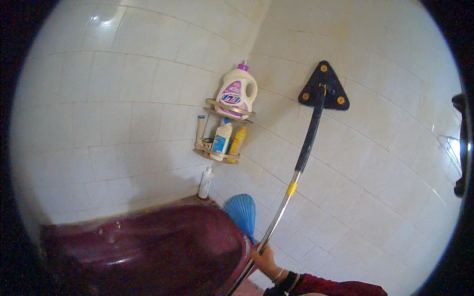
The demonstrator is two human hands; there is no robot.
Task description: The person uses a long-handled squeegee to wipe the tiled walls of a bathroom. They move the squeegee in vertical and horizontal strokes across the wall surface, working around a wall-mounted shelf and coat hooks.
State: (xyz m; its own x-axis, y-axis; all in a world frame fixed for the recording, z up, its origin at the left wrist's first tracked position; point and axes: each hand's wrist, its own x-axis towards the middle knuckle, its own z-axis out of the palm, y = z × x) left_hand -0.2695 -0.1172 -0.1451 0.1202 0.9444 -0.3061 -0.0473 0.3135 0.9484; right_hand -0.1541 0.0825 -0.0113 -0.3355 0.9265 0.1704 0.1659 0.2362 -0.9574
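Note:
My right hand (pixel 266 261) is wrapped round the metal pole of a triangular mop (pixel 280 215). A bracelet shows at that wrist, above a dark red sleeve. The mop's pole slants up to the right, with a yellow band and a black upper section. Its black triangular head (pixel 324 90), with yellow round knobs at the corners, is raised at the white tiled wall (pixel 380 163). Whether the pad presses on the tiles I cannot tell. The pole's lower end runs out of the picture. My left hand is out of sight.
A dark red bathtub (pixel 163 237) lies at lower left. In the corner, a two-tier shelf (pixel 232 109) holds a large detergent jug (pixel 237 91) and smaller bottles. A white bottle (pixel 205 182) stands on the tub's corner, near a blue ribbed fan-shaped thing (pixel 240 212).

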